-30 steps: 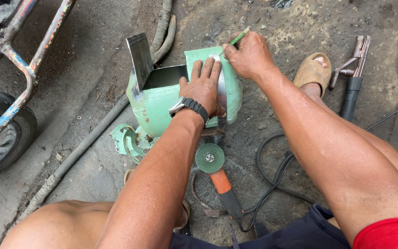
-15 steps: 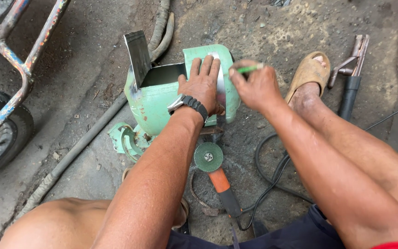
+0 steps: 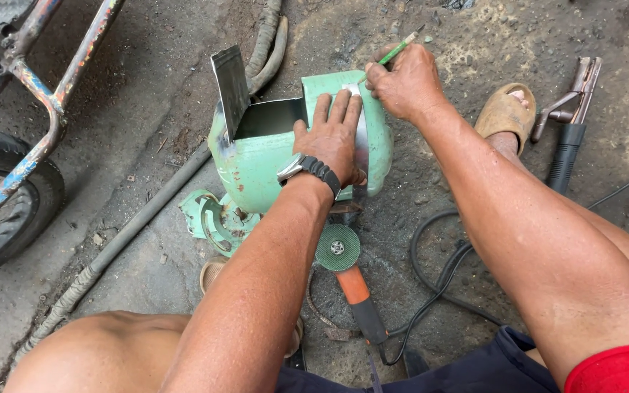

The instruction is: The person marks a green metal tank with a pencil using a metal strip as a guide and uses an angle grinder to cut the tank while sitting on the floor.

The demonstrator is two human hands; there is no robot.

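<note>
Green painted metal fills the middle of the view: a cut-open gas cylinder [image 3: 271, 156] lies on its side on the concrete floor [image 3: 147, 131], a rectangular opening at its top with a steel flap [image 3: 231, 87] standing up at the left edge. The left hand [image 3: 333, 135] lies flat and open on the cylinder beside a metal strip [image 3: 360, 145] bent over the curve. The right hand [image 3: 405, 80] is closed around a green pencil [image 3: 396, 51], its lower end at the cylinder's far rim. Close in front lies an angle grinder [image 3: 347, 273] with its cable [image 3: 431, 284]. A hose [image 3: 140, 218] and a bicycle [image 3: 16, 145] crowd the left; a welding clamp [image 3: 573, 116] lies to the right of a sandalled foot [image 3: 505, 113]. The floor is gritty, stained, bare beyond.
</note>
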